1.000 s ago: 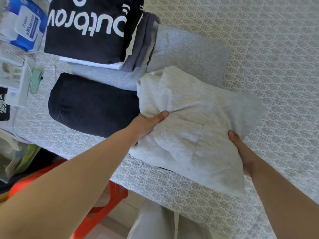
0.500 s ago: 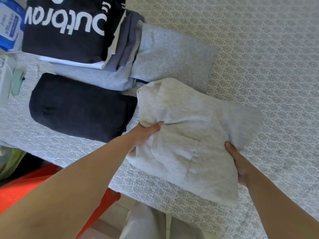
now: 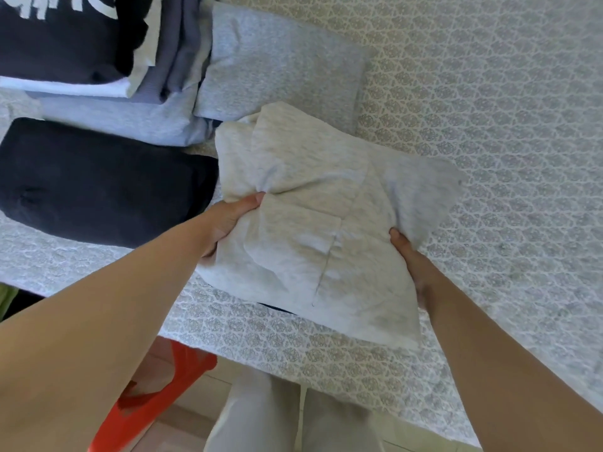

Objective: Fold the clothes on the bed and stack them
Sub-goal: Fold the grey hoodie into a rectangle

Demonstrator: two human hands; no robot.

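A folded pale grey sweatshirt [image 3: 313, 220] is held just above the patterned bed [image 3: 489, 125], near its front edge. My left hand [image 3: 225, 220] grips its left side, thumb on top and fingers hidden under the cloth. My right hand [image 3: 411, 259] grips its right side the same way. Left of it lies a folded dark navy garment [image 3: 98, 181]. Behind that is a stack: a black top with white lettering [image 3: 55, 37] on white, purple-grey and light grey pieces. A folded grey garment [image 3: 277, 63] lies beside the stack.
The bed's front edge runs diagonally across the lower view. Below it stand an orange plastic stool [image 3: 153, 396] and my light trouser legs [image 3: 277, 419] on a tiled floor. The bedspread to the right is bare.
Both hands have kept their grip on the pale sweatshirt. The view has shifted so the folded piles slide left and up; the items at the far left have left the view.
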